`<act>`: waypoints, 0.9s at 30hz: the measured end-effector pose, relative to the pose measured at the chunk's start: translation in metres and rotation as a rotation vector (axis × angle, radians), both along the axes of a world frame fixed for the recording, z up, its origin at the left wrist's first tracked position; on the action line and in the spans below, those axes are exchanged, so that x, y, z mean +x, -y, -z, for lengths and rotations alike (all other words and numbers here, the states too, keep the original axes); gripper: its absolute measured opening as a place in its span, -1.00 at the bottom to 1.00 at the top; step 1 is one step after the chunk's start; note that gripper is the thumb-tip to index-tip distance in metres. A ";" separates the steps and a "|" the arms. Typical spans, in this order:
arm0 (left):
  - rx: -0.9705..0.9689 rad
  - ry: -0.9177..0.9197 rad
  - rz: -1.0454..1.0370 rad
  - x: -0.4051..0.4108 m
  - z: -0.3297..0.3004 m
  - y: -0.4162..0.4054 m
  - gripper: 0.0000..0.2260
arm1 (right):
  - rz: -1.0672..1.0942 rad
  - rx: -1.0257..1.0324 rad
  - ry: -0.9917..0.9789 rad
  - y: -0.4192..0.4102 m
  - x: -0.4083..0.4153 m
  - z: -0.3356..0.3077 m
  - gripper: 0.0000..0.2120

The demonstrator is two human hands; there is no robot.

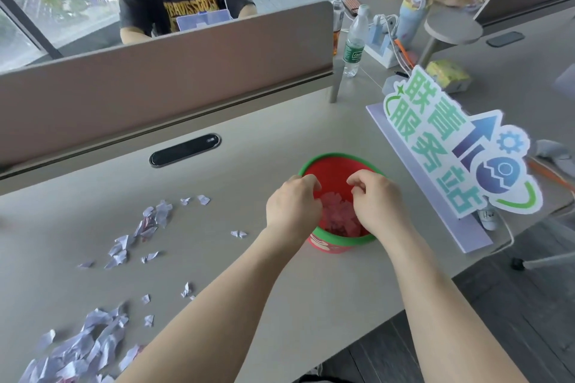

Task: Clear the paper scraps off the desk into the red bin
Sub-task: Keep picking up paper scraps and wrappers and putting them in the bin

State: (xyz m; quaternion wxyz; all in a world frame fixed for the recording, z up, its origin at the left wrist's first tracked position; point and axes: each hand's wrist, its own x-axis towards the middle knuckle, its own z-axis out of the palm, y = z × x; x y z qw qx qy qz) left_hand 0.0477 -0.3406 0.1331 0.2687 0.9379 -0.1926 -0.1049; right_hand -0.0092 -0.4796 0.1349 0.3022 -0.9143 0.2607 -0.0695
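Drop step: left hand (292,202) & right hand (376,196), fingers loosely curled, empty, over round red green-rimmed bin (337,162) ctr frame. Next: grab torn white paper scraps (102,336) lower left of grey tabletop (249,274).

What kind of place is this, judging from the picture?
Most likely a shared office. A long desk has a divider panel with another person working behind it, a cable port is set into the top, and a standing sign is nearby.

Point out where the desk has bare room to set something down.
Bare desk runs between the cable slot and the red bin, and along the near edge right of the forearms. Paper scraps crowd the left side; the sign fills the right.
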 end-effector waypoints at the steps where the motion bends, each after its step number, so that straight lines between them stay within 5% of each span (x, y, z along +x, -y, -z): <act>1: -0.012 0.002 -0.010 0.000 0.000 -0.002 -0.76 | -0.003 -0.002 0.011 -0.001 0.001 -0.001 -0.76; 13: -0.076 0.046 -0.213 0.009 0.012 -0.089 -0.84 | -0.284 0.066 0.152 -0.099 0.031 -0.018 -0.86; 27: 0.089 -0.156 -0.623 -0.006 0.071 -0.306 -0.69 | -0.831 -0.034 -0.365 -0.282 0.073 0.077 -0.52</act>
